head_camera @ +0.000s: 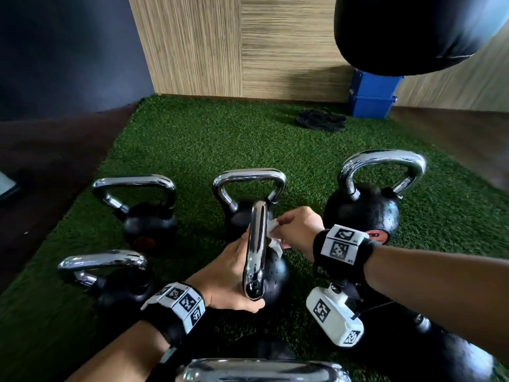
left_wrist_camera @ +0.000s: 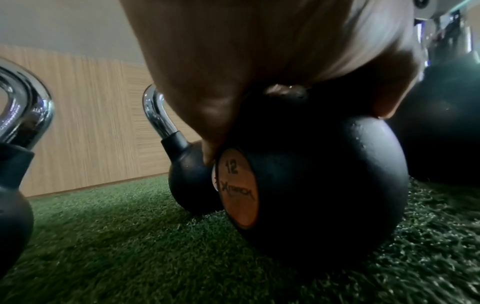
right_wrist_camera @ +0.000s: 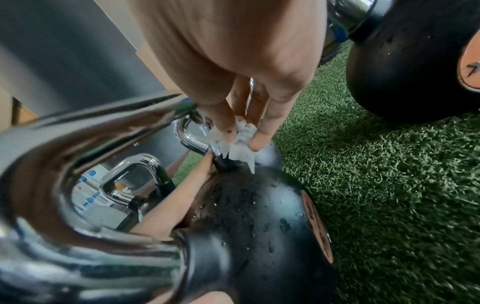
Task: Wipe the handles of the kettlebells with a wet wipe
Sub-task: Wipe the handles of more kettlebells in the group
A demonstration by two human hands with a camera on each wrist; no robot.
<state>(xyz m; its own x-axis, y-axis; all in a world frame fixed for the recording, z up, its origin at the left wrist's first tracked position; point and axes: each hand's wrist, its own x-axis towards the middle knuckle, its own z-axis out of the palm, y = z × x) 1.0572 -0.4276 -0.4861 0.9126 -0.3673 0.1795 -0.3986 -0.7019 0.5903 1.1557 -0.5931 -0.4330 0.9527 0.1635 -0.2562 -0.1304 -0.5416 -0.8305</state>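
A black 12 kg kettlebell (head_camera: 275, 274) stands on green turf in the middle of the head view, its chrome handle (head_camera: 256, 244) seen end-on. My left hand (head_camera: 231, 274) grips its body from the left, thumb at the near side; the left wrist view shows the palm over the ball (left_wrist_camera: 324, 185). My right hand (head_camera: 278, 232) pinches a crumpled white wet wipe (head_camera: 272, 238) against the far leg of the handle. The right wrist view shows the wipe (right_wrist_camera: 239, 144) bunched between fingertips (right_wrist_camera: 259, 142) where chrome meets the wet black ball (right_wrist_camera: 246, 216).
Several more chrome-handled kettlebells stand around on the turf (head_camera: 192, 139): at left (head_camera: 148, 216), behind (head_camera: 248, 188), right (head_camera: 363, 205), near left (head_camera: 115, 277), and at the bottom edge (head_camera: 261, 370). A black punching bag (head_camera: 413, 31) hangs top right above a blue box (head_camera: 371, 97); black sandals (head_camera: 321, 121) lie nearby.
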